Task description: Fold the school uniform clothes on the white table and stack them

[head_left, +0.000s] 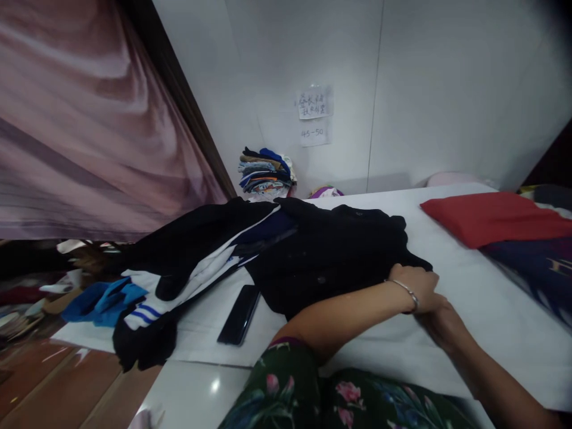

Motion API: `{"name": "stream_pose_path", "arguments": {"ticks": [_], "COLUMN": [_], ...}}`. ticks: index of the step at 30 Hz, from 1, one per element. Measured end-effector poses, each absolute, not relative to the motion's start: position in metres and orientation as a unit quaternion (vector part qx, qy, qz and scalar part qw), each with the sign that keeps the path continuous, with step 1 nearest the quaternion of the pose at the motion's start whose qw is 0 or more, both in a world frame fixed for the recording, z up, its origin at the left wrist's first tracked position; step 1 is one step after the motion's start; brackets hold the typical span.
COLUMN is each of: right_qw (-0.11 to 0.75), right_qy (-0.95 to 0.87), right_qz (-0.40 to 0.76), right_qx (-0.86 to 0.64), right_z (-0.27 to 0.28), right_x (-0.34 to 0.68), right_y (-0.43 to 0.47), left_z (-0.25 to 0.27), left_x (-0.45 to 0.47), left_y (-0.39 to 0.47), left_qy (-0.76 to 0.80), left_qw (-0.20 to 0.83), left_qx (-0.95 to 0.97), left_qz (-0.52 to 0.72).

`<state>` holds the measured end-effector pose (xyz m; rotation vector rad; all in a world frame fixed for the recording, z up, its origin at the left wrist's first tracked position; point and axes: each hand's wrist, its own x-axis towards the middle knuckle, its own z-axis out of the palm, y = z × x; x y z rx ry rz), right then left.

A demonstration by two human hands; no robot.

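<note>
A black jacket point(330, 250) with dark buttons lies spread on the white-covered surface in front of me. My left hand point(413, 286), a silver bangle at its wrist, crosses to the jacket's right edge and is closed on the cloth there. Beside and partly beneath it is my right hand point(434, 316), its fingers hidden behind the left hand and the fabric. To the left, other dark clothes point(192, 238) with white parts and blue stripes lie heaped against the jacket. Just below the jacket's left side rests a dark phone point(239, 314).
A stack of folded clothes point(266, 170) stands by the wall. At the right lie a folded red garment point(496, 217) and a navy one point(531, 268). Blue cloth point(105, 301) sits at the left edge, with a pink curtain point(89, 119) above. Handwritten paper notes point(315, 113) hang on the wall.
</note>
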<state>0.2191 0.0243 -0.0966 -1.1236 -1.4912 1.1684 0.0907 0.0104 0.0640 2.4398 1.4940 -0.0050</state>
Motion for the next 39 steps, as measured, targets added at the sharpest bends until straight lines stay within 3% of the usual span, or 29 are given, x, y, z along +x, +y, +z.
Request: {"name": "stream_pose_path", "arguments": {"ticks": [5,10,14,20,30,35,39], "right_qw": [0.466,0.455,0.442,0.449,0.506,0.516,0.521], "right_qy": [-0.386,-0.371,-0.363,-0.362,-0.395,-0.462,-0.601], "right_qz": [0.712,0.728,0.722,0.698,0.629,0.524,0.354], "right_qx": [-0.357,-0.353,-0.388,-0.424,-0.438,-0.496,-0.491], "right_z": [-0.060,-0.051,-0.055,-0.053,-0.056,-0.066,-0.057], "right_x": [0.217,0.217,0.213,0.210,0.205,0.212,0.221], "right_y": [0.010,0.012,0.013,0.022,0.029,0.027,0.020], "left_z": [0.089,0.062,0.024,-0.008,0.001,0.025,0.060], "left_x": [0.007,-0.111,-0.169,-0.182,-0.181,-0.170,-0.139], "left_y": [0.000,-0.004,-0.006,0.004,0.027,0.033,0.039], "left_qy": [0.549,0.743,0.810,0.823,0.813,0.784,0.747], "left_qw": [0.069,-0.019,0.038,0.084,0.082,0.095,0.120], "left_qx": [0.825,0.664,0.585,0.561,0.576,0.611,0.654], "left_qz": [0.113,0.082,0.020,0.000,-0.035,-0.057,-0.032]}}
